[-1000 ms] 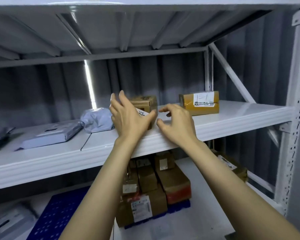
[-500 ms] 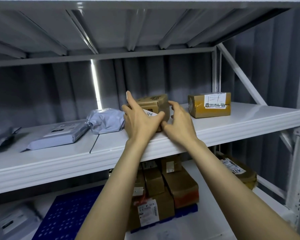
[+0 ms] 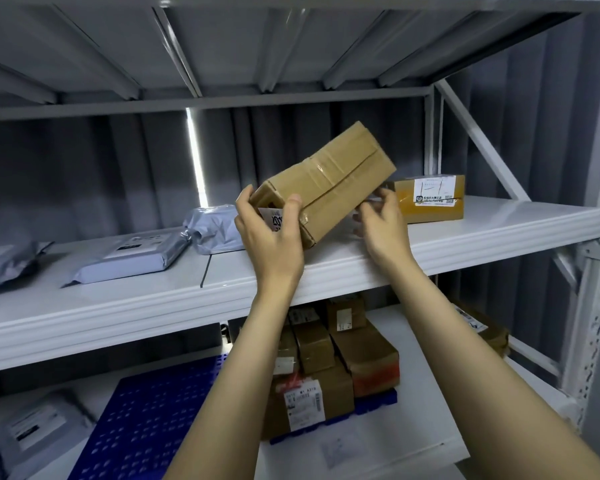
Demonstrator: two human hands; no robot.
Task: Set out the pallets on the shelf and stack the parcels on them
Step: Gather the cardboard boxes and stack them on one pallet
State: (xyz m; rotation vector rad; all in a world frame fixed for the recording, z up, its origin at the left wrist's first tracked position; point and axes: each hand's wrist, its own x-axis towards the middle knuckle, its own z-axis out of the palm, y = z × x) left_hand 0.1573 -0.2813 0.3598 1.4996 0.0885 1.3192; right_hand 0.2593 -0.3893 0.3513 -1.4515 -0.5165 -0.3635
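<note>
A brown taped cardboard parcel (image 3: 329,178) hangs tilted above the white middle shelf (image 3: 499,230), far end raised. My left hand (image 3: 271,237) grips its near labelled end, thumb on top. My right hand (image 3: 383,226) hovers at the parcel's lower right side with fingers loosely spread; whether it touches is unclear. On the lower shelf lies a bare blue pallet (image 3: 146,420). To its right a second blue pallet (image 3: 374,403) carries several stacked brown parcels (image 3: 326,358).
A yellow-brown labelled parcel (image 3: 430,199) sits on the middle shelf behind my right hand. Grey mailer bags (image 3: 212,226) (image 3: 129,254) lie to the left. Another parcel (image 3: 482,327) rests at the lower shelf's right. The white perforated upright (image 3: 596,306) stands at right.
Both hands closed round the brown parcel on the shelf, then my left hand lifted it and tipped its far end up. My right hand has come off its side.
</note>
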